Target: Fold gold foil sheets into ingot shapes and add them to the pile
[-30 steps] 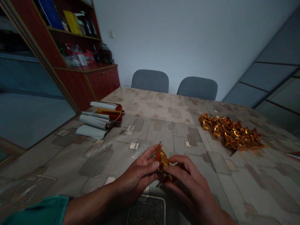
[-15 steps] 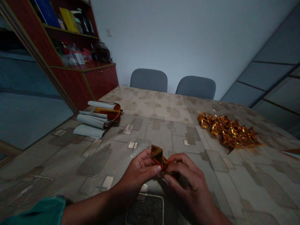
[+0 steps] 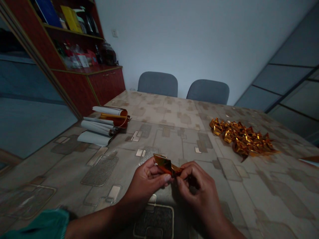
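Note:
Between my two hands is a small piece of folded gold foil paper [image 3: 163, 163], held just above the table near its front edge. My left hand [image 3: 147, 179] pinches its left part, thumb in front and fingers behind. On the other side, my right hand [image 3: 199, 186] grips the right end between thumb and fingertips. Part of the foil is hidden by the fingers. Farther off to the right lies a cluster of folded gold foil pieces [image 3: 245, 137]. At the left, a stack of bent foil sheets [image 3: 99, 127] shows pale backs and gold faces.
A patterned cloth covers the table [image 3: 164, 132]. Two grey chairs, a left one [image 3: 158, 83] and a right one [image 3: 208, 92], stand behind its far edge. A red-brown cabinet [image 3: 107, 83] rises at the left. Another flat sheet [image 3: 310, 160] lies at the right edge.
The foil paper now leans more to the left and looks wider. My right hand's fingers have shifted and curled more tightly at its right end; my left hand keeps its pinch.

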`<state>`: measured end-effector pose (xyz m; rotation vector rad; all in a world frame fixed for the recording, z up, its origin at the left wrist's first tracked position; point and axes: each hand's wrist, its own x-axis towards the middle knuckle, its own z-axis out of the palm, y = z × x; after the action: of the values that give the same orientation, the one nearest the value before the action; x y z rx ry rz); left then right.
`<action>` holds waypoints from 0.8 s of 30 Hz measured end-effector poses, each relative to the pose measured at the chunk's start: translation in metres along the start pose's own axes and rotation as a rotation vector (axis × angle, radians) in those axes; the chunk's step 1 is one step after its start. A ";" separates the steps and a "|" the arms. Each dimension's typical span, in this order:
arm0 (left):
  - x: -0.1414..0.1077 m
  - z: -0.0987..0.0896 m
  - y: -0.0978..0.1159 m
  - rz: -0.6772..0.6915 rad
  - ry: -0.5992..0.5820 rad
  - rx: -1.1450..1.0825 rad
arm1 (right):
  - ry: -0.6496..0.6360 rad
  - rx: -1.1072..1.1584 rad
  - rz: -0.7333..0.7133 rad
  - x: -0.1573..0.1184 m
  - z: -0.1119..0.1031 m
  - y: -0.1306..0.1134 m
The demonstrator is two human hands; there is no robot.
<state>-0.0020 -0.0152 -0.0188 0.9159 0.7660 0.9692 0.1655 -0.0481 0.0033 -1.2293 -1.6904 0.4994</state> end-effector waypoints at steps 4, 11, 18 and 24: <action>0.000 0.000 -0.002 0.011 0.004 0.009 | -0.002 -0.033 -0.041 -0.002 0.000 0.001; -0.002 -0.002 -0.007 0.006 -0.089 0.006 | -0.042 -0.003 -0.036 -0.006 -0.002 0.006; -0.003 -0.003 -0.007 -0.030 -0.165 -0.063 | -0.090 0.059 -0.008 -0.006 -0.002 0.003; -0.002 -0.006 0.006 -0.308 -0.212 -0.277 | -0.015 0.219 0.232 0.001 -0.022 0.011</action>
<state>-0.0098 -0.0139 -0.0157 0.6247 0.5556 0.6734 0.1901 -0.0473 0.0060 -1.2675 -1.4682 0.8135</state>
